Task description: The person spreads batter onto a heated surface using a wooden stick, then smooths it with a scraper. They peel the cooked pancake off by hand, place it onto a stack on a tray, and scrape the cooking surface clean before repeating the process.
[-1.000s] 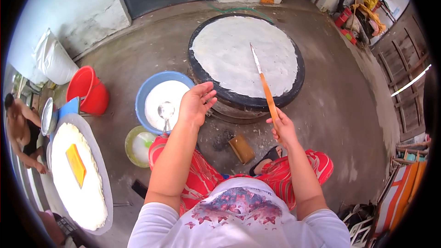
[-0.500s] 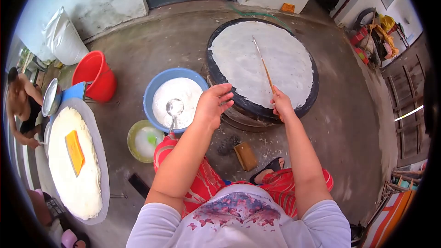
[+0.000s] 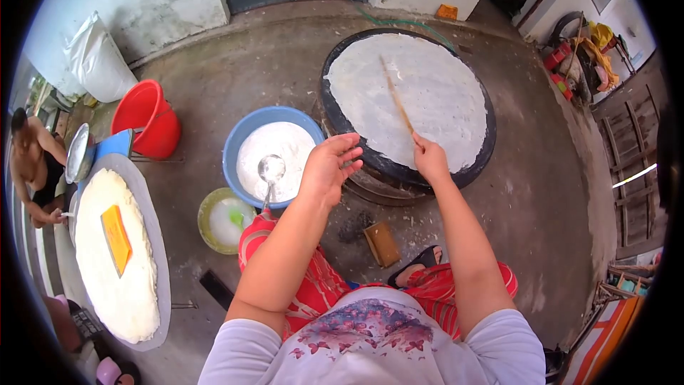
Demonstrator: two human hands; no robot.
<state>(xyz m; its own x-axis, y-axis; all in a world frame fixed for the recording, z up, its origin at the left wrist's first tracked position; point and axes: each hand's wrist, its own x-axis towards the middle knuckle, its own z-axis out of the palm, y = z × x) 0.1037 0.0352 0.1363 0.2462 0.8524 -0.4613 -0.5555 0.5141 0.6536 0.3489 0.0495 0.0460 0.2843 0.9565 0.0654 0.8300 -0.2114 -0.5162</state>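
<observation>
A large round black griddle (image 3: 487, 128) carries a thin whitish layer of batter (image 3: 442, 85) over most of its top. My right hand (image 3: 429, 157) is closed on the near end of a thin wooden stick (image 3: 395, 96), which lies over the batter. My left hand (image 3: 332, 166) is open and holds nothing, palm turned toward the griddle's near left edge, fingers apart. Left of that hand is a blue basin (image 3: 235, 128) of white batter with a metal ladle (image 3: 271, 169) in it. Below the basin sits a yellow-green bowl (image 3: 206, 222) with cloudy liquid and a green item.
At the left, a round board (image 3: 162, 299) bears a pale stack with an orange scraper (image 3: 116, 239). Beyond are a red bucket (image 3: 164, 132) and a white sack (image 3: 100, 64). Another person (image 3: 35, 164) is at the far left. A brown block (image 3: 382, 244) lies near my foot.
My right hand has moved slightly left and the stick has swung left across the batter. The left hand has hardly moved. The other person's arm has shifted slightly.
</observation>
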